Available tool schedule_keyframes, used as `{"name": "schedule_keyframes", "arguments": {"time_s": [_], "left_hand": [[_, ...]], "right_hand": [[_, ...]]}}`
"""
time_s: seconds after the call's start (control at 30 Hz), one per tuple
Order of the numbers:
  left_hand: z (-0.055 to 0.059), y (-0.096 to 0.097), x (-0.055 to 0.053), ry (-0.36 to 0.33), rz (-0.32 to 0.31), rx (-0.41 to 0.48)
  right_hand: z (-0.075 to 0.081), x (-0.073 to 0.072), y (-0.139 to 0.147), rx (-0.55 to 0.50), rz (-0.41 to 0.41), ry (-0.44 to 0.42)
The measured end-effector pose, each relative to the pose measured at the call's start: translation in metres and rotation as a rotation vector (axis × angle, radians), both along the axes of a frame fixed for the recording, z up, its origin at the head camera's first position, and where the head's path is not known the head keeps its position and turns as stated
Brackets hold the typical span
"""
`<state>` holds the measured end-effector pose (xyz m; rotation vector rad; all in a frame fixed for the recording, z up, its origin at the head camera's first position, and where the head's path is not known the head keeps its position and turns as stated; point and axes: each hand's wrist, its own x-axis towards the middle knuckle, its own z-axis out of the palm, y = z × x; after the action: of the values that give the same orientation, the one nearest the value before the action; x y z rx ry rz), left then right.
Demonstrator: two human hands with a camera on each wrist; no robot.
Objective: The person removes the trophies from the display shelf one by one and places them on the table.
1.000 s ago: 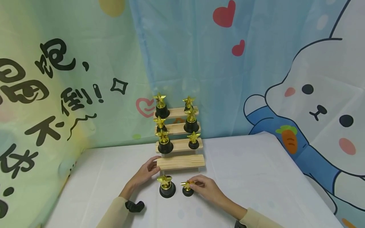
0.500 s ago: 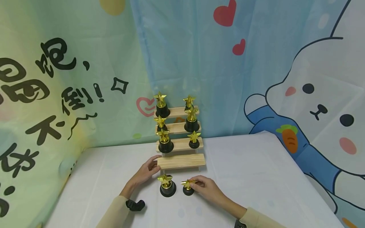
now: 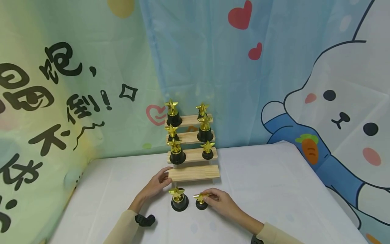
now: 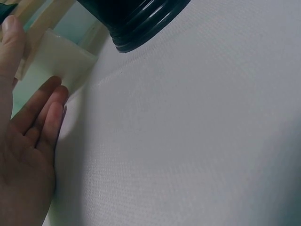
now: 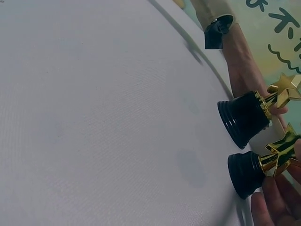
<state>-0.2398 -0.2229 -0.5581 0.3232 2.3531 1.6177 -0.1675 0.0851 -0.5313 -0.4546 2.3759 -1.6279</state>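
In the head view my right hand (image 3: 220, 202) pinches the gold star of a small trophy (image 3: 201, 205), whose round black base is at the white tabletop. Beside it on the left stands a larger trophy (image 3: 179, 203), also gold star on black base. Both show in the right wrist view, the small trophy (image 5: 245, 174) with my fingertips (image 5: 270, 193) at its star. My left hand (image 3: 154, 186) is at the left end of a wooden tiered stand's lowest shelf (image 3: 194, 173). Its fingers (image 4: 49, 113) lie extended by the stand's pale translucent support (image 4: 61, 59) in the left wrist view.
Three higher shelves carry trophies in pairs, large and small, such as the large trophy (image 3: 177, 156) on the left and the small trophy (image 3: 208, 151) on the right. A printed cloth backdrop (image 3: 195, 61) hangs right behind the stand. White cloth covers the table (image 3: 259, 189).
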Motion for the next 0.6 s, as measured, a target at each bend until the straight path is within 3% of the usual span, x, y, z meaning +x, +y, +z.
{"name": "schedule_keyframes", "arguments": {"time_s": [0.6], "left_hand": [[-0.0023,-0.0009,-0.0011,0.01,-0.001,-0.001]], "right_hand": [[0.0093,-0.0045,0.0093,-0.011,-0.026,-0.066]]}}
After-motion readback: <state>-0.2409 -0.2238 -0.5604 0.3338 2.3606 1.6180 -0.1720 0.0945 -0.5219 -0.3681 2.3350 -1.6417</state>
